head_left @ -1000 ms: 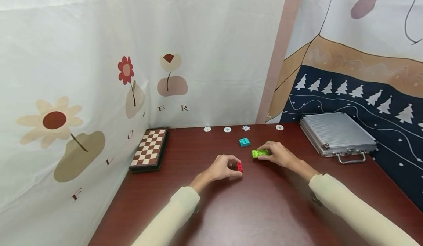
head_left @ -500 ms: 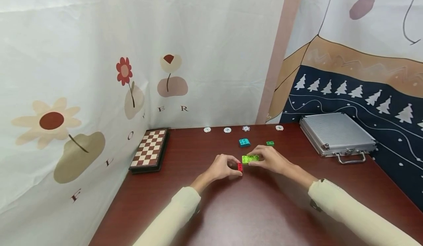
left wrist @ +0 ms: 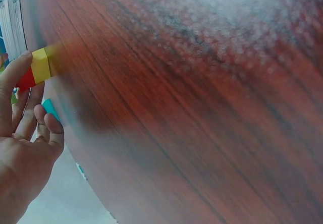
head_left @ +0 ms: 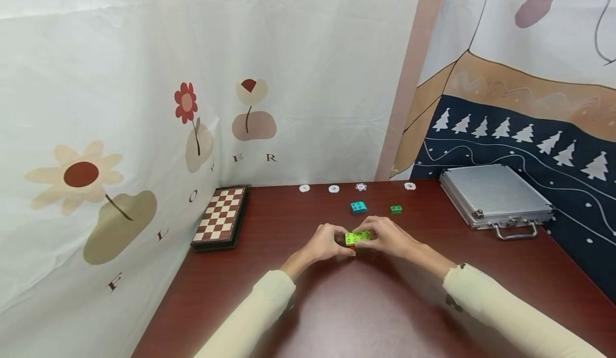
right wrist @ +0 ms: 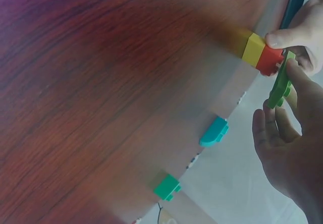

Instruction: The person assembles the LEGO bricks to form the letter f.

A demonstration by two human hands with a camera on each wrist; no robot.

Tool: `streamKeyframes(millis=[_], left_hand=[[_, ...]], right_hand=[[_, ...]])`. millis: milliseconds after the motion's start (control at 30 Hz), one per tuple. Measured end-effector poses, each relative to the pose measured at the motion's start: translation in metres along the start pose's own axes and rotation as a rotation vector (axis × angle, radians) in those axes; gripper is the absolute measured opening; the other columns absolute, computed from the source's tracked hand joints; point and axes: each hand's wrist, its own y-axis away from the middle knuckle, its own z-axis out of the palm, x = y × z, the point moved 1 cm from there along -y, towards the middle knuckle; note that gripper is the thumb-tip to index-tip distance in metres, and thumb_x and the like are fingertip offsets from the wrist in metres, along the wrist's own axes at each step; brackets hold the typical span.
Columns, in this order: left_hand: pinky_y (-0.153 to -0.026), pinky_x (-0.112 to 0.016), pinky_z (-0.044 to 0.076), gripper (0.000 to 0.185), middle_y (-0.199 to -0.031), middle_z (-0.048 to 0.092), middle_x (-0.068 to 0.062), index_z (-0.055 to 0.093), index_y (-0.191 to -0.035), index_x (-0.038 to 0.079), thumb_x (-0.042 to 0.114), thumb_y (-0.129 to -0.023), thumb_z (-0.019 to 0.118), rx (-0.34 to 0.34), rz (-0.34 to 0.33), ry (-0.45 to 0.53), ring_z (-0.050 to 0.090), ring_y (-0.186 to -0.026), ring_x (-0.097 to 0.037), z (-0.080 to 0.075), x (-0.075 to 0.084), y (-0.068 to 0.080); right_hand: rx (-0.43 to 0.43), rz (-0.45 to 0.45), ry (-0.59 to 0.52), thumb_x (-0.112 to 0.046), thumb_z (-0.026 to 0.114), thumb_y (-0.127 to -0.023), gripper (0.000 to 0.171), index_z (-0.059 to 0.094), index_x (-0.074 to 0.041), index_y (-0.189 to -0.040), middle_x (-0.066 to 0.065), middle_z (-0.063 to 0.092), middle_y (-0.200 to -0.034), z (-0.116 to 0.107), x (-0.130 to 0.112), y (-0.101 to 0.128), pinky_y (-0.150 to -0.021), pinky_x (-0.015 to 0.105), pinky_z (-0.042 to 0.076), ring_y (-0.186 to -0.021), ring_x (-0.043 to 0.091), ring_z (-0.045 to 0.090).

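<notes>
My left hand pinches a red toy brick between thumb and fingers. Beneath that brick, a yellow brick stands on the tabletop; the left wrist view shows the same yellow brick joined to the red. From the other side my right hand holds a lime-green studded plate by its edges. The plate lies right over the red brick's studs and hides most of the red in the head view. In the right wrist view the lime plate looks slightly tilted against the studs.
Behind the hands lie a teal brick and a small green brick. Several poker chips line the table's back edge. A chessboard box stands at left, a silver case at right. Printed cloth hangs behind.
My right hand has brought the lime plate left and nearer, from beside the green brick to over the red brick. The left hand stays in place with its grip on the red brick.
</notes>
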Motion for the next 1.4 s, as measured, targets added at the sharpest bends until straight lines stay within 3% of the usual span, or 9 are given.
streamKeyframes(millis=[233,733,1067,1233,1400], left_hand=[[-0.080,-0.025,0.050,0.036,-0.085,0.075,0.015,0.081,-0.105,0.019,0.032,-0.074,0.096,-0.005,0.000,-0.017,0.062,-0.086,-0.004,0.000,0.002,-0.001],[-0.071,-0.024,0.049,0.034,-0.069,0.068,0.018,0.081,-0.103,0.019,0.032,-0.076,0.095,-0.025,0.000,-0.023,0.061,-0.073,-0.002,-0.005,0.004,-0.003],[-0.072,-0.023,0.050,0.035,-0.075,0.070,0.017,0.080,-0.107,0.018,0.033,-0.078,0.094,-0.044,-0.013,-0.027,0.061,-0.075,-0.002,-0.004,0.003,-0.002],[-0.068,-0.023,0.051,0.036,-0.073,0.070,0.014,0.079,-0.108,0.015,0.030,-0.079,0.093,-0.053,-0.014,-0.009,0.062,-0.070,-0.003,-0.001,0.002,-0.001],[-0.070,-0.024,0.051,0.037,-0.075,0.070,0.014,0.079,-0.107,0.014,0.031,-0.078,0.094,-0.037,-0.013,-0.030,0.060,-0.071,-0.003,0.003,0.002,0.000]], right_hand=[[-0.002,-0.006,0.013,-0.027,0.086,-0.088,0.030,0.080,-0.018,-0.116,-0.007,0.070,-0.102,0.004,-0.002,-0.001,-0.071,0.026,0.056,-0.085,0.008,0.063],[-0.018,-0.016,0.033,-0.028,0.083,-0.090,0.028,0.081,-0.015,-0.114,-0.003,0.071,-0.103,0.003,-0.002,-0.008,-0.071,0.023,0.053,-0.087,0.013,0.063],[-0.006,-0.022,0.058,-0.030,0.084,-0.090,0.028,0.080,-0.017,-0.115,-0.005,0.070,-0.103,0.007,0.000,-0.006,-0.071,0.022,0.052,-0.083,0.008,0.059],[-0.021,-0.031,0.034,-0.031,0.084,-0.090,0.031,0.079,-0.016,-0.116,-0.005,0.071,-0.105,0.006,0.003,-0.004,-0.074,0.026,0.055,-0.087,0.007,0.061],[0.014,-0.035,-0.022,-0.024,0.084,-0.089,0.033,0.078,-0.008,-0.118,0.006,0.074,-0.108,-0.006,0.008,-0.002,-0.077,0.037,0.060,-0.092,0.019,0.069]])
